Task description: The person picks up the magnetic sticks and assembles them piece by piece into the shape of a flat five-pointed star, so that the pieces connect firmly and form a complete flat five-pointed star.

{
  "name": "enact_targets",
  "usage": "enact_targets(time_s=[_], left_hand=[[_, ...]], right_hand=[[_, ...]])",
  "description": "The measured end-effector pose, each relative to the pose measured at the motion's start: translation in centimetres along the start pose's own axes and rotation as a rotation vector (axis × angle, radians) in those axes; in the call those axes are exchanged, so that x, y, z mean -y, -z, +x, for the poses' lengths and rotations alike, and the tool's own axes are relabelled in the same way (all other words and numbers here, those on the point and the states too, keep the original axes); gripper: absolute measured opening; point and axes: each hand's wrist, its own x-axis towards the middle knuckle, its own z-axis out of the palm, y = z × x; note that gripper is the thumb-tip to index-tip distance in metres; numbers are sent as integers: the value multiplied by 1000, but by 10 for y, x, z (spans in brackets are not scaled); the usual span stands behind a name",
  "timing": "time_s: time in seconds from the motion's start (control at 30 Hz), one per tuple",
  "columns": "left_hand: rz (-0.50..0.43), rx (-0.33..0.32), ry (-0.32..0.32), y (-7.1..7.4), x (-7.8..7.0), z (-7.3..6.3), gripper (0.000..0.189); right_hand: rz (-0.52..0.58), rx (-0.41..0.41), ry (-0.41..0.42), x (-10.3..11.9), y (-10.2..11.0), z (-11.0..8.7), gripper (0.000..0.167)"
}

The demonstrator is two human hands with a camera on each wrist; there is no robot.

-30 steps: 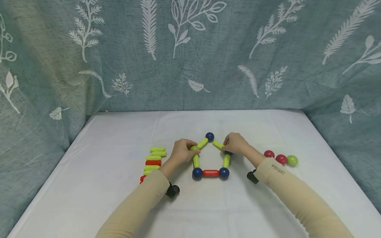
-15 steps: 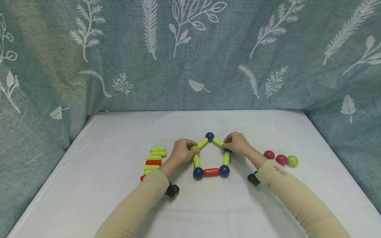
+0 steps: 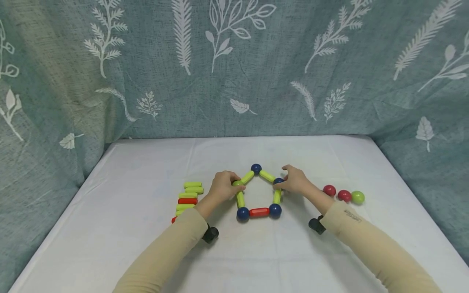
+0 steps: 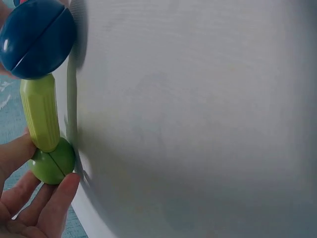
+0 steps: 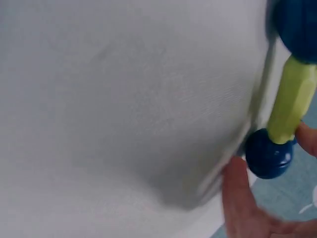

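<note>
A five-sided ring of rods and balls lies on the white table. Its left corner is a green ball, pinched between the thumb and fingers of my left hand. At the right corner, my right hand is spread around a dark blue ball, its thumb at the ball and another finger raised away from it. Yellow-green rods run from both corners to the blue ball at the top. Along the near side, a red rod joins two blue balls.
Left of the ring lies a column of loose yellow-green rods and red rods, partly behind my left forearm. On the right are two red balls and a green ball. A patterned curtain hangs behind the table.
The upper right rod now meets the top ball and the right corner ball. My right hand has let go of that rod and spread its fingers at the blue ball. My left hand stays put.
</note>
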Motion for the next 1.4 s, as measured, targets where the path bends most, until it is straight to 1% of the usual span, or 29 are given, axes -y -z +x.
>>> enact_targets(time_s=[0.07,0.1,0.17,0.27,0.37,0.47,0.53,0.6,0.7,0.87,0.97,1.07,1.27,1.4], left_hand=[[12,3,7,0,-1,0,25],[12,5,13,0,-1,0,25],[14,7,18,0,-1,-1,25],[11,8,22,0,0,-1,26],[12,14,23,0,0,-2,26],[16,20,30,1,0,-2,25],[22,25,29,2,-1,-2,23],[30,32,25,4,-2,-2,20],[58,50,5,7,-2,-4,18],[89,100,8,13,-2,-13,24],[73,132,-1,15,-3,-20,26],[49,148,-19,15,-3,-26,26],[35,156,-35,13,-4,-32,26],[32,159,-22,13,-4,-36,26]], right_hand=[[4,20,-43,-1,0,-7,79],[9,30,-56,-2,0,-11,80],[6,50,-44,-4,-2,-19,73],[13,78,22,-6,-8,-30,53],[49,95,86,-5,-14,-41,37],[43,99,164,-2,-18,-50,29],[25,96,198,-1,-20,-53,26],[-3,86,219,0,-20,-54,23],[-20,71,228,-3,-18,-52,21],[-10,51,245,-9,-12,-50,18],[-1,37,239,-12,-9,-49,17],[7,23,248,-16,-7,-48,17],[10,-7,272,-19,-5,-46,19],[14,-12,268,-19,-7,-46,18]])
